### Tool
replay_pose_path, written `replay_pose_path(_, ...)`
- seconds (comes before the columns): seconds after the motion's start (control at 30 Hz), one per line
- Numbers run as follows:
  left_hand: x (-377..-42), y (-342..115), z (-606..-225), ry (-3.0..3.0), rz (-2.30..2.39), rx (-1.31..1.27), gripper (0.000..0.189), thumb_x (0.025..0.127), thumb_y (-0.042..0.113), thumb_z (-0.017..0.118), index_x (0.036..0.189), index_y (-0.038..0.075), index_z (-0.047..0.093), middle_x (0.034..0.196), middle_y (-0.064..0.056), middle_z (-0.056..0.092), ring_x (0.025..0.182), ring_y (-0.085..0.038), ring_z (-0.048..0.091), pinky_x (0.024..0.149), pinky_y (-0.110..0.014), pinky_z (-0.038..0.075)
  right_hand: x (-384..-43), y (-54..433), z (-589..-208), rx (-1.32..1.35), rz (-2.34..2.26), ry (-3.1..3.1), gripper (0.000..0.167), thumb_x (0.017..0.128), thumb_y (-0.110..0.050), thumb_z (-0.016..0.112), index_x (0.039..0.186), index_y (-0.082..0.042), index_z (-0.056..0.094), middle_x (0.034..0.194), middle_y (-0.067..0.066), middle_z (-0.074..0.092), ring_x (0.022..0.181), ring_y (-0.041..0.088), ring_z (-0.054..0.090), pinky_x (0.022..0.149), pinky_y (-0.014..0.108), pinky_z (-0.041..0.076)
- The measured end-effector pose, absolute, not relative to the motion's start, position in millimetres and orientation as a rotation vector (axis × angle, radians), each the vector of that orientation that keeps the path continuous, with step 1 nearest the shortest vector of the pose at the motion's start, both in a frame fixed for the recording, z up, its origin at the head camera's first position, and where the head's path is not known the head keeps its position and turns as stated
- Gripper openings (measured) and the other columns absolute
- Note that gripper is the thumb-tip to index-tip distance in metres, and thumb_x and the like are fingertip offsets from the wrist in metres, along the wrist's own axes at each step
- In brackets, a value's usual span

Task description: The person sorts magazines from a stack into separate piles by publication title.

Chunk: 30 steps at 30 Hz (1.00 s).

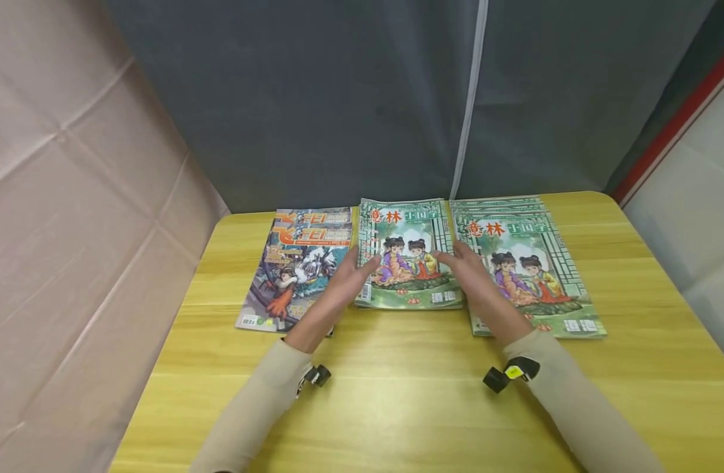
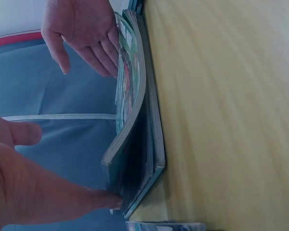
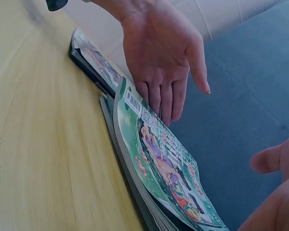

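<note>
Green-covered magazines [image 1: 409, 289] lie stacked in the middle of the table, two cartoon children on the top cover. My left hand [image 1: 345, 279] is at the stack's left edge; in the right wrist view its fingers are straight and its thumb stands apart. On the opposite edge is my right hand [image 1: 475, 279], fingers straight in the left wrist view, thumb over the cover's side. Seen from the left wrist, the upper magazines [image 2: 135, 110] bow upward, leaving a gap above the lower ones. Left fingertips touch the stack's edge there.
Overlapping FEI magazines [image 1: 291, 282] with a dark, colourful cover lie to the left. A fanned pile of the same green magazines [image 1: 551, 276] lies to the right, partly behind my right hand. The yellow wooden table [image 1: 397, 394] ends against a dark grey curtain [image 1: 315, 105].
</note>
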State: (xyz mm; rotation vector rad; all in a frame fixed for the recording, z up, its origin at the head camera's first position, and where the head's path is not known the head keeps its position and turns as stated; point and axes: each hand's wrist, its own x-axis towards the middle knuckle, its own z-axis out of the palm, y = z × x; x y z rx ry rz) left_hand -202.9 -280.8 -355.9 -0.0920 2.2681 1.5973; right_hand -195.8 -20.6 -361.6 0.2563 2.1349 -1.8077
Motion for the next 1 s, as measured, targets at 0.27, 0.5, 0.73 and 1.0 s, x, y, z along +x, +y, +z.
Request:
replay_pose_path(0.27, -203, -282, -349, 2.222, 1.696, -0.068, 0.090, 0.107, 0.050, 0.055, 0.171, 0.008, 0.007, 0.180, -0.011, 0.012, 0.166, -0.031, 0.014, 0.137, -0.053, 0.014, -195, -18, -355, 0.266, -1.878, 2.155, 0.087, 0.107, -0.039, 0.056, 0.170, -0.007, 0.005, 0.179, 0.016, 0.011, 0.166, 0.039, 0.011, 0.137, 0.057, 0.010)
replay_pose_path(0.5, -212, -281, -354, 1.928, 2.111, -0.131, 0.079, 0.108, 0.023, 0.056, 0.168, -0.001, 0.009, 0.175, -0.018, 0.024, 0.164, -0.031, 0.025, 0.137, -0.043, 0.020, -198, -15, -356, 0.272, -1.944, 2.113, 0.082, 0.109, -0.025, 0.056, 0.170, -0.005, 0.005, 0.179, 0.015, 0.011, 0.166, 0.035, 0.014, 0.137, 0.050, 0.016)
replay_pose_path(0.73, -218, -269, -368, 1.775, 2.205, -0.255, 0.073, 0.103, 0.004, 0.059, 0.165, -0.002, 0.021, 0.173, -0.019, 0.025, 0.161, -0.035, 0.029, 0.135, -0.043, 0.027, -203, -20, -359, 0.262, -1.830, 2.186, 0.079, 0.106, -0.015, 0.060, 0.170, -0.007, 0.015, 0.177, 0.019, 0.016, 0.164, 0.038, 0.018, 0.135, 0.050, 0.024)
replay_pose_path(1.0, -218, -262, -371, 1.900, 2.230, -0.294, 0.066, 0.099, -0.010, 0.053, 0.160, 0.002, 0.033, 0.165, -0.017, 0.034, 0.151, -0.034, 0.040, 0.129, -0.044, 0.038, -204, -22, -362, 0.188, -1.872, 2.208, 0.071, 0.108, -0.009, 0.053, 0.170, -0.021, 0.021, 0.177, 0.015, 0.020, 0.165, 0.036, 0.018, 0.133, 0.055, 0.028)
